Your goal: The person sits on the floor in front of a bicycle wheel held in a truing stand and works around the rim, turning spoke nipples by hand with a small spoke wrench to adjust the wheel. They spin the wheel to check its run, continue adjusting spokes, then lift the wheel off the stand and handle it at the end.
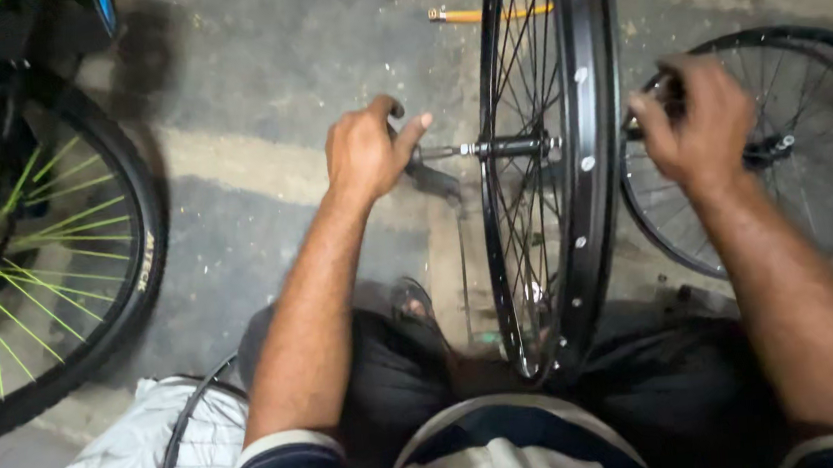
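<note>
A black bicycle wheel rim [586,164] with thin spokes stands upright between my knees, its hub and axle [509,146] pointing left and right. My left hand [366,151] is closed around a dark tool at the left end of the axle. On the other side of the rim, my right hand [693,124] grips a small dark part at the right end of the axle; what it holds is mostly hidden by the fingers.
A bicycle wheel with tyre and green spokes [33,268] stands at the left. Another bare black rim [811,149] lies on the concrete floor at the right. An orange hose [478,15] runs across the floor behind. White cloth [129,450] and a further rim lie at lower left.
</note>
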